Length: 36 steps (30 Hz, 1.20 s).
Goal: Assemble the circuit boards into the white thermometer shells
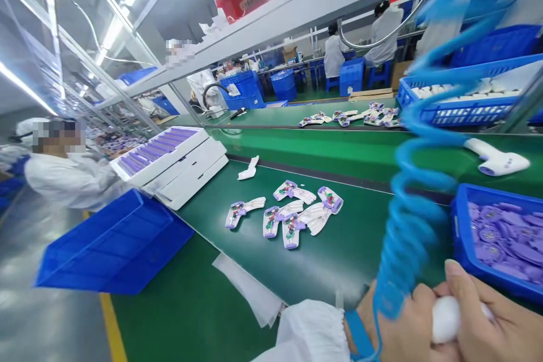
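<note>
At the lower right, my left hand (409, 322) and my right hand (487, 314) are closed together round a white plastic housing (445, 319). Only its smooth rounded end shows between the fingers; the rest is hidden. A blue wrist strap (360, 334) circles my left wrist, and its blue coiled cord (407, 209) hangs in front of the view. On the green bench (237, 243) lie several opened white-and-purple handheld device halves (292, 229) with circuit parts inside. A bare white shell piece (249, 168) lies farther back. Beside my right hand is a blue bin of purple parts (504, 232).
White trays with purple strips (169, 153) and a tilted blue crate (106, 243) stand on the left, near a co-worker (63, 169). An assembled white device (500, 159) lies behind the bin. A blue basket (462, 107) stands at the back right.
</note>
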{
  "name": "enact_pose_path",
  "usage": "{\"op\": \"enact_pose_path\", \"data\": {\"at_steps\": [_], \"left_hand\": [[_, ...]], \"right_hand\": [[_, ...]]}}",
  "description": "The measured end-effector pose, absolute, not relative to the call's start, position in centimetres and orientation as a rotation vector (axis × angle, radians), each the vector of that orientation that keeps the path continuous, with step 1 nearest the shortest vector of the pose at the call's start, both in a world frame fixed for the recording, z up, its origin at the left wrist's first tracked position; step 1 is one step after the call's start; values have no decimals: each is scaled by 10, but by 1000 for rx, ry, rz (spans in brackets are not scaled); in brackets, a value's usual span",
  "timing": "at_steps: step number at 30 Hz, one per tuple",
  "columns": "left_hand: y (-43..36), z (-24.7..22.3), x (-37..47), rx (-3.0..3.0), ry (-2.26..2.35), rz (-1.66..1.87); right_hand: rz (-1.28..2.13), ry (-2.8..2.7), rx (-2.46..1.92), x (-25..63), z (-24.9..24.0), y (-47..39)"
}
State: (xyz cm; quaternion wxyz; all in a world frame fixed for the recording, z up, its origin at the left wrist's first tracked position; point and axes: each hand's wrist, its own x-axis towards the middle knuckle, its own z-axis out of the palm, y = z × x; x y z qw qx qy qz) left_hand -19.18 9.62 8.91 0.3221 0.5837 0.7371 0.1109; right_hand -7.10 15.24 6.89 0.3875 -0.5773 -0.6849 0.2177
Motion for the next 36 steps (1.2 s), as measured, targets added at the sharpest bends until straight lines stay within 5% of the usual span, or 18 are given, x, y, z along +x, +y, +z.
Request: {"op": "enact_pose_path", "data": {"at_steps": [8, 14, 21, 27, 36], "left_hand": [[88, 118, -256, 1598, 1774, 541], [79, 114, -303, 1904, 1981, 480], [100, 110, -262, 2383, 1808, -69], [94, 121, -276, 1663, 1799, 354], [122, 126, -223, 909, 1178, 864]], "right_hand": [[957, -1973, -1279, -69, 118, 165], [347, -2200, -1521, 5, 117, 249], [290, -2574, -1428, -9, 91, 322], [219, -2499, -1411, -7, 111, 296], [1056, -1445, -1161, -66, 127, 186]]}}
